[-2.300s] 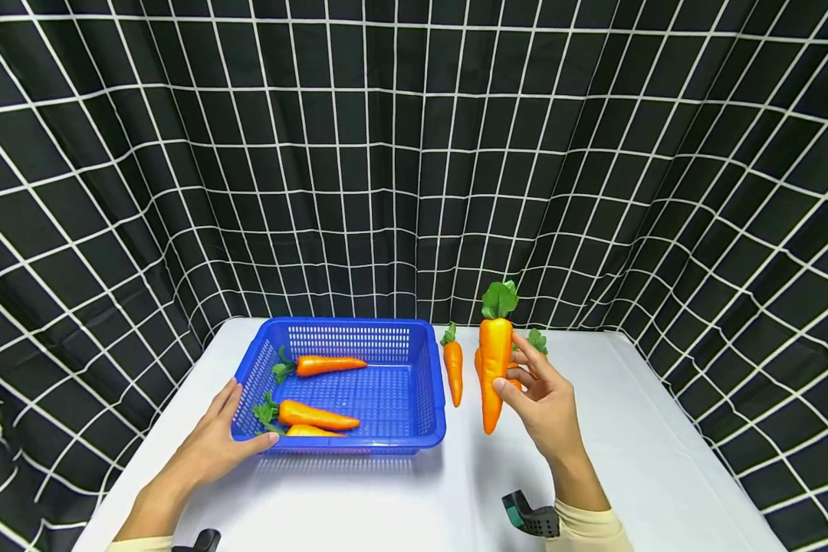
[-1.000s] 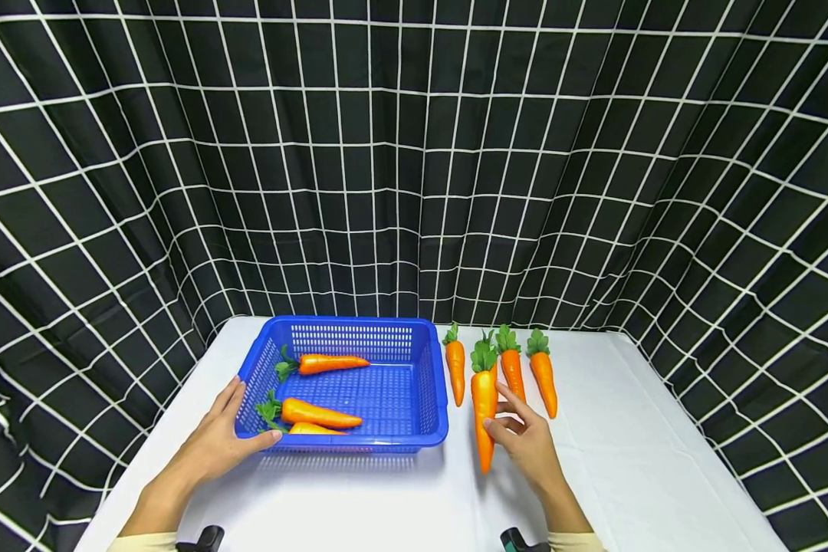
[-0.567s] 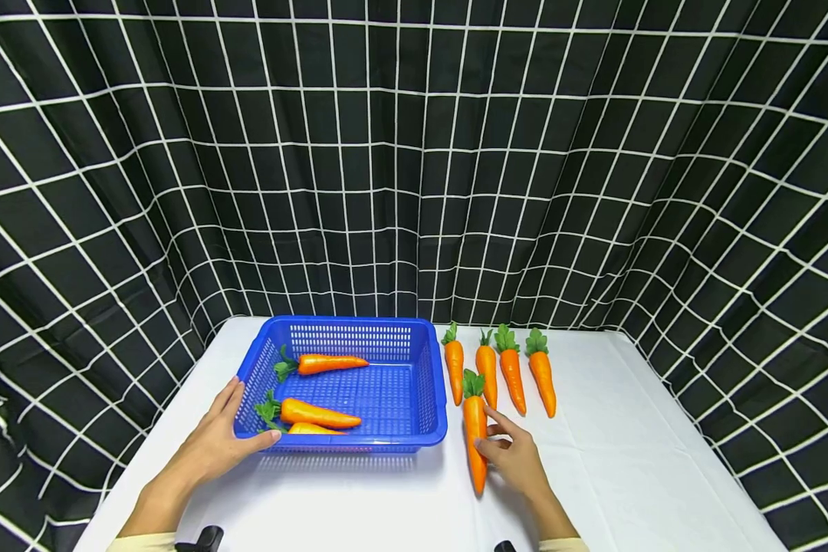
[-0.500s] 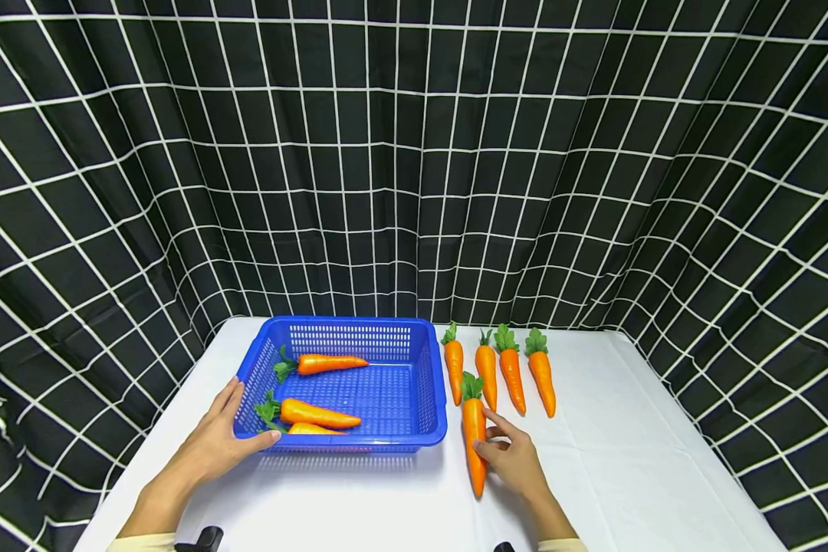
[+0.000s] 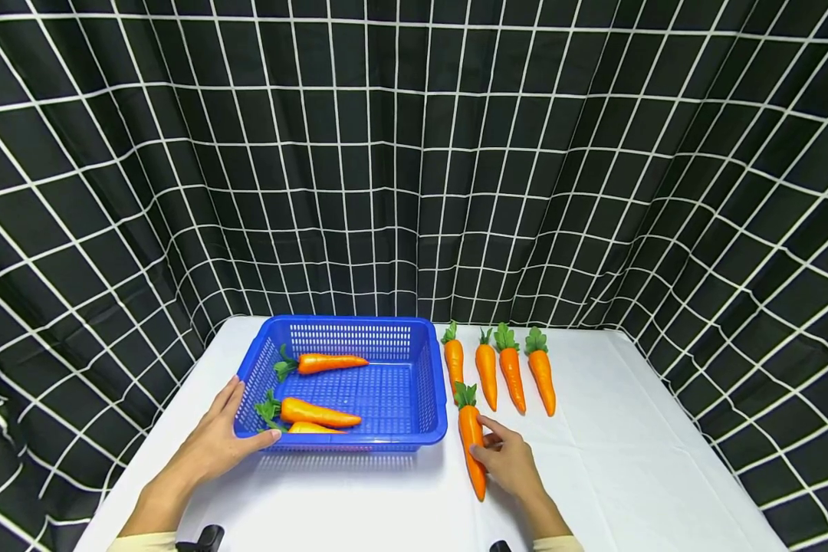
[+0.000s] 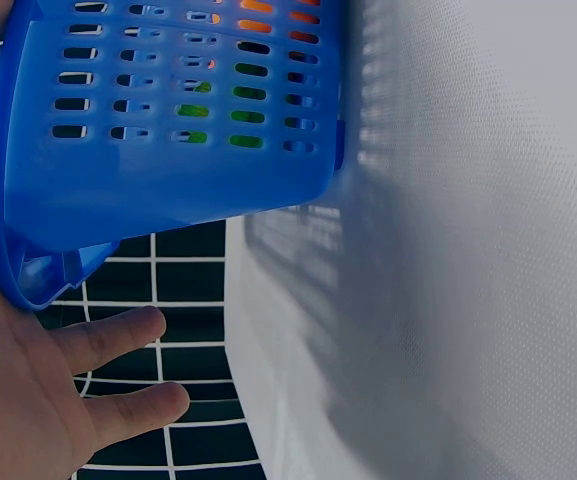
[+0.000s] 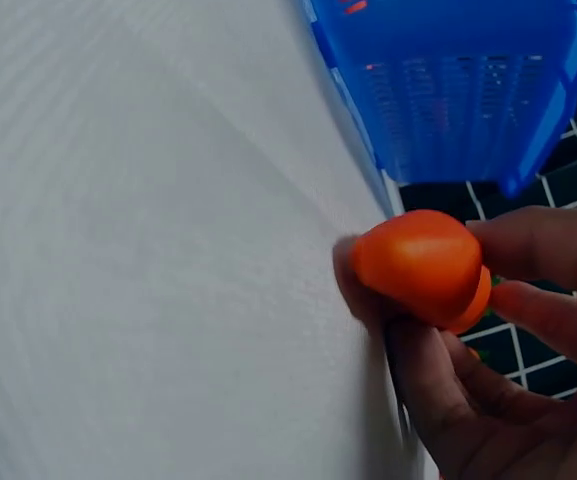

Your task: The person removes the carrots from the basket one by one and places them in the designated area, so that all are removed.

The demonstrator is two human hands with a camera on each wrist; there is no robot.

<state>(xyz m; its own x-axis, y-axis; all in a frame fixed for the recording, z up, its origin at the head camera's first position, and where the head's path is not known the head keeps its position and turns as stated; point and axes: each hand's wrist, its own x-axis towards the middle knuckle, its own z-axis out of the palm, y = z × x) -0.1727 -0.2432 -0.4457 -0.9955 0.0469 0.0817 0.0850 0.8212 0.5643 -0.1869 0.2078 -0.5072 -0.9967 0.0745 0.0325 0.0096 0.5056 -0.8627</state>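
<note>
An orange carrot [image 5: 472,441] with a green leafy top is pinched between the thumb and fingers of my right hand [image 5: 513,460], low over the white cloth and right of the basket. Its rounded orange body also shows in the right wrist view, between the fingertips. My left hand [image 5: 210,445] rests at the front left corner of the blue plastic basket [image 5: 414,441], thumb over the rim. In the left wrist view two straight, spread fingers [image 6: 133,415] reach past the basket's end wall. Inside the basket lie carrots [image 5: 320,414], the nearest partly hidden by the front wall.
Several more carrots [image 5: 512,379] lie in a row on the white table [image 5: 635,460] right of the basket, leaves pointing to the back. The leaves of the held carrot overlap the leftmost one's tip. A black curtain with white grid lines [image 5: 414,153] encloses the back and sides.
My right hand has brought the carrot down and toward me from above the row, then slightly left, uncovering the carrots behind it. The left hand and basket have hardly moved.
</note>
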